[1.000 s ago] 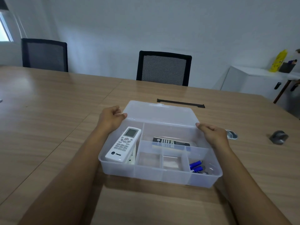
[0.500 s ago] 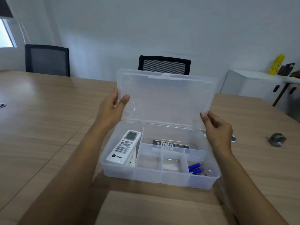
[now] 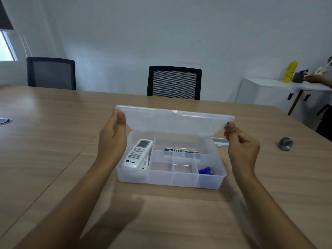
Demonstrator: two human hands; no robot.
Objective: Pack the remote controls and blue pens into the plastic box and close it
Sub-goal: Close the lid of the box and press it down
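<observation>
Closing is underway: the left hand and right hand are pinching the front corners of the translucent hinged lid, tilting it over the clear compartmented plastic box on the wooden table. Inside are lying the white remote control, a black remote control and blue pens. Lowering evenly and pressing the front edge shut looks next.

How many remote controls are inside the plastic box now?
2: a white remote in the left compartment, a black remote in the back compartment. Something pale under the white one may be another.
</observation>
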